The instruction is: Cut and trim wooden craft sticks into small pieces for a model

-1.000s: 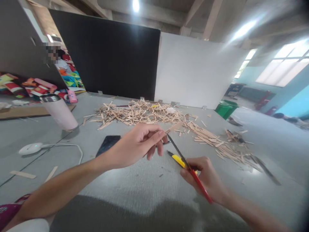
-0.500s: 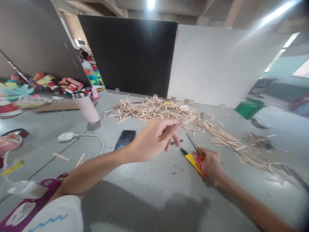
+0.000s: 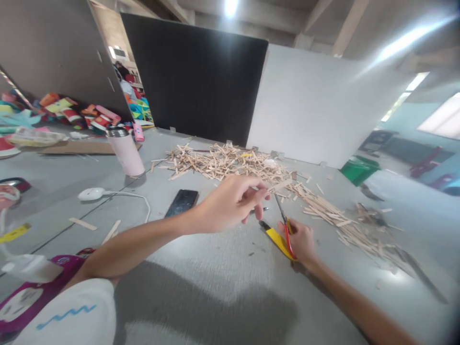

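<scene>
The left hand [image 3: 240, 199] pinches a flat, pale wooden stick [image 3: 282, 185] between thumb and fingers, holding it above the table with its free end pointing right. The right hand [image 3: 301, 238] grips a pair of scissors with red handles and grey metal blades [image 3: 288, 235], their tips near the stick; whether blade and wood touch, I cannot tell. Just beside the scissors, a yellow utility knife with a black tip [image 3: 276, 238] lies on the grey, smooth table [image 3: 208, 278], its lower end overlapped by a handle. A slim, dark, pen-like tool [image 3: 265, 209] shows partly behind the left hand's fingers.

Farther out, a dark rectangular phone [image 3: 184, 200] lies left of that hand. Beyond both hands spreads a tangled heap of short, pale wooden pieces [image 3: 215, 163], and a band of longer, roughly aligned wooden sticks [image 3: 323, 209] runs off to the right. A pale pink cylindrical bottle with a metallic top [image 3: 125, 154] stands at left. Behind the heap stand 2 upright panels, 1 black [image 3: 197, 79] and 1 white [image 3: 305, 100].
</scene>
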`<action>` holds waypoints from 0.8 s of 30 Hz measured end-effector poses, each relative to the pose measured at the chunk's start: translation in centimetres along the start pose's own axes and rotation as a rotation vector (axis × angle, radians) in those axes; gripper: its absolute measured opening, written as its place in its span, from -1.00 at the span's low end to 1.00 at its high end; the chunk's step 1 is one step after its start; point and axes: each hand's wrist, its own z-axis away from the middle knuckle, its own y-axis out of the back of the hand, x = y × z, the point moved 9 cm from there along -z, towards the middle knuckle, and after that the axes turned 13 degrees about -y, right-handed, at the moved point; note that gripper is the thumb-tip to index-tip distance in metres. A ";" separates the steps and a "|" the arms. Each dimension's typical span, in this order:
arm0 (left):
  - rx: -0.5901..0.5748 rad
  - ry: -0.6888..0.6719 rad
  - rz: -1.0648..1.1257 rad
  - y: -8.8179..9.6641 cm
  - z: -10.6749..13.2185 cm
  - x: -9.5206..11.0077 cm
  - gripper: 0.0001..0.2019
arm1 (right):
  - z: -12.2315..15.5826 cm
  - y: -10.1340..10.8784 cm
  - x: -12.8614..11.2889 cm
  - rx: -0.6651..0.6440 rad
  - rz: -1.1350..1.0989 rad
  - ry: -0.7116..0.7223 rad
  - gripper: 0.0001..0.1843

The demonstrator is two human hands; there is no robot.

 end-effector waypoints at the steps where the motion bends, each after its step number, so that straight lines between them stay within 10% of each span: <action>1: -0.002 -0.005 0.006 0.0 0.0 0.0 -0.68 | 0.0 0.0 0.0 -0.001 -0.002 0.001 -0.45; 24: 0.000 -0.062 0.050 -0.3 0.0 0.1 -0.64 | -0.4 -0.6 0.4 -0.025 -0.007 0.001 -0.43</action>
